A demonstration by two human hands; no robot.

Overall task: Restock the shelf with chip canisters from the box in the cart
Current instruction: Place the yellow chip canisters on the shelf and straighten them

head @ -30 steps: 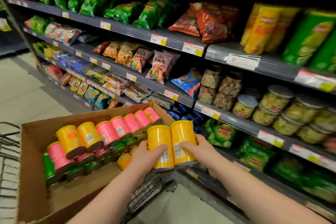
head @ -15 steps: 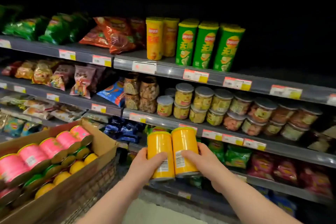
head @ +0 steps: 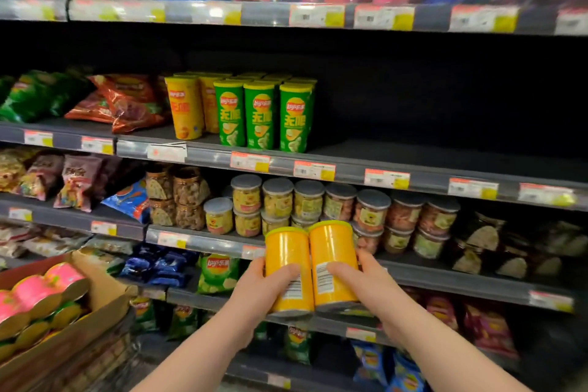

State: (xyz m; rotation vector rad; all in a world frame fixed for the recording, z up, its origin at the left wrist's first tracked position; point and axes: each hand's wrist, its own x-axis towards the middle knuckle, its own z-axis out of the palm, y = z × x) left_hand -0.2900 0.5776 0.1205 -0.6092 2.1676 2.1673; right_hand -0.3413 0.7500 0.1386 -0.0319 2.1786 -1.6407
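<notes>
Two yellow canisters upright, left hand, right hand gripping each

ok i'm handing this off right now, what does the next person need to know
Left hand grips the left canister; right hand grips the right canister. Both are yellow, upright and side by side in front of the shelves.
The box in the cart, lower left, holds more, with pink canisters on top.
Done: two canisters are out of the box.
Left: set them on the chip shelf, probably by the shelved yellow canisters beside the green canisters, then empty the box.
</notes>
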